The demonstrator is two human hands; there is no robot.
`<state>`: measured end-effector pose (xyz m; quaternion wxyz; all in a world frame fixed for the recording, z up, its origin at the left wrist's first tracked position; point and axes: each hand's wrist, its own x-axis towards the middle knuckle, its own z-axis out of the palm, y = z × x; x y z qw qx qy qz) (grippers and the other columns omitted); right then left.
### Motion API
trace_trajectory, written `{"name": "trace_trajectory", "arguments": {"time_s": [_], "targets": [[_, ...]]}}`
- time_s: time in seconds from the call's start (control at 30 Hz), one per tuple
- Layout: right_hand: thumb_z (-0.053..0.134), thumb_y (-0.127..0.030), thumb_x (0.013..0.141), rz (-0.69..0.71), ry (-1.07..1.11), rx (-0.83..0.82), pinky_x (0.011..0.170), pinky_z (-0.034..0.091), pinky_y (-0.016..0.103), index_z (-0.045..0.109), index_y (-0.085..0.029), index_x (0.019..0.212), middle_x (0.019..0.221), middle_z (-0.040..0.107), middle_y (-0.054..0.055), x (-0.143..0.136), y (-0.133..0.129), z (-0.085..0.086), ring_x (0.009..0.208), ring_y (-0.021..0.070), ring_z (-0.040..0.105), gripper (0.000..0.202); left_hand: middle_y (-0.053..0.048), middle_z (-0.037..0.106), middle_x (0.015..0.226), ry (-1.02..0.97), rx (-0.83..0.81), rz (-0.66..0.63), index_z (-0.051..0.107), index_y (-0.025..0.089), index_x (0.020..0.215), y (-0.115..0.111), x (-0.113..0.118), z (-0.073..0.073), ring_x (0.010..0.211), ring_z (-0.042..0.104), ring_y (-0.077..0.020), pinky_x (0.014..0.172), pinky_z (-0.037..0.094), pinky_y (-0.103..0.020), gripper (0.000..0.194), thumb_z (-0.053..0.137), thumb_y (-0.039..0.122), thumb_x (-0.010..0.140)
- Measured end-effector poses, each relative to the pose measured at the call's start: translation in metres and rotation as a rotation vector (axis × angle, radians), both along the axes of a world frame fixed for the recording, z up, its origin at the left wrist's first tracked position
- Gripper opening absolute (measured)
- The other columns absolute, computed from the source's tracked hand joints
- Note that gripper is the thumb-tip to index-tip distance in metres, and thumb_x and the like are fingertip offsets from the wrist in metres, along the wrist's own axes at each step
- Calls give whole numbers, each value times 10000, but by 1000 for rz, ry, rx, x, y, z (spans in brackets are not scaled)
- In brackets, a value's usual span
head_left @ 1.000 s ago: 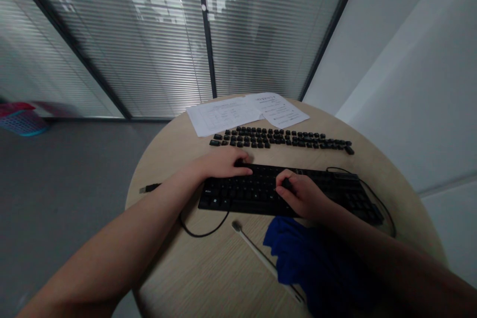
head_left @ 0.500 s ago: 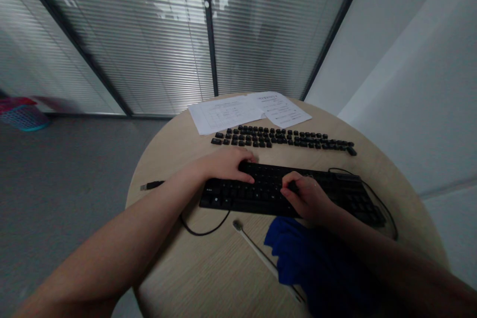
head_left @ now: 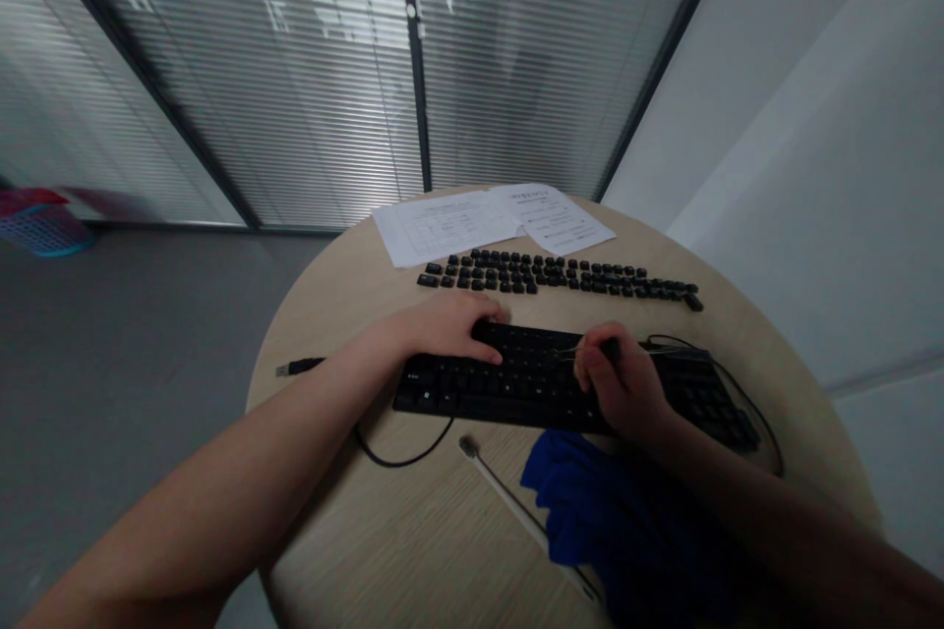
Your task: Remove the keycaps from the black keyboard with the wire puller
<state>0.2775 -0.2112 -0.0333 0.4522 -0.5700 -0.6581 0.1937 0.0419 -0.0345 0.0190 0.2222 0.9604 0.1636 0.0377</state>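
Note:
A black keyboard (head_left: 508, 405) lies across the round table, with keys on its left part and right-hand block. My left hand (head_left: 453, 326) holds it at the upper left, fingers at the back edge and thumb over the keys. Over the keyboard's middle, my right hand (head_left: 619, 378) is closed on thin metal tweezers (head_left: 566, 352); their fine tips point left, close above the keys. Whether the tips touch a key, I cannot tell. Behind the keyboard, several loose black keycaps (head_left: 531, 273) sit in rows.
Two printed sheets (head_left: 449, 228) lie at the table's far side. A brush (head_left: 508, 501) and a crumpled blue cloth (head_left: 590, 491) are in front of the keyboard. The USB plug (head_left: 299, 368) rests on the left, and the cable (head_left: 402, 463) curves nearby. A blue basket (head_left: 48, 228) stands on the floor.
My right hand has moved slightly right and turned, so the tweezers now show on both sides of it. My left hand and the keyboard stay almost in place.

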Motion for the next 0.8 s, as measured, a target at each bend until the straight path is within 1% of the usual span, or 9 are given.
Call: {"name": "trace_trajectory", "arguments": {"time_s": [0.07,0.17,0.23,0.3,0.4,0.5,0.57,0.7,0.8], "targets": [[496,-460,1058,-13,52,-14,576,440,315,509,-271,956,618,560,-37,0,0,-2,531,175,538,215,-116,734,1123,6,2,9,731,194,1183,0,0,0,1009,669,-285,877,484,-384,478,761,493,811],[513,-455,1055,17,34,-3,595,451,324,514,-270,945,631,568,-33,0,0,-2,548,174,554,216,-141,726,1174,0,14,2,728,167,1218,-2,0,2,1053,675,-305,917,496,-408,503,771,476,823],[501,-443,1066,32,41,9,593,456,320,529,-267,963,647,582,-29,-1,-1,0,551,170,560,205,-145,718,1235,-57,3,-21,729,173,1230,-5,0,4,1129,668,-312,985,494,-423,461,757,440,855],[492,-426,1076,58,41,28,597,468,318,547,-263,985,658,591,-27,0,-3,1,557,167,568,194,-130,720,1262,-150,-58,-54,734,192,1228,-11,2,8,1164,667,-291,1020,496,-422,379,717,390,905],[505,-367,1078,120,7,111,637,508,327,581,-254,1019,768,648,4,2,-5,1,612,164,609,148,-107,754,1173,-253,-209,-92,745,198,1226,-19,4,12,1035,700,-234,916,543,-380,313,661,330,955],[531,-257,1058,203,-33,243,705,548,338,612,-254,1084,904,697,38,2,-4,3,741,179,682,86,-83,769,1022,-277,-330,-107,758,172,1212,-24,6,11,884,696,-194,771,543,-323,320,668,313,940],[548,-178,1029,276,-52,329,760,568,344,621,-256,1134,912,706,40,1,-2,6,822,192,710,149,-60,752,925,-273,-381,-114,761,156,1215,-24,7,8,813,679,-174,710,519,-293,341,677,319,928],[568,-94,979,408,-50,395,771,585,336,642,-250,1143,863,698,33,-4,1,14,825,194,714,239,-26,707,827,-262,-458,-119,778,153,1165,-23,9,2,737,638,-149,674,488,-272,324,698,342,915],[562,-85,967,441,-36,395,766,592,335,651,-238,1102,869,702,47,-6,2,18,848,205,725,222,-21,699,817,-270,-535,-104,783,151,1076,-22,10,-1,742,633,-146,683,491,-271,279,725,349,888]]}}
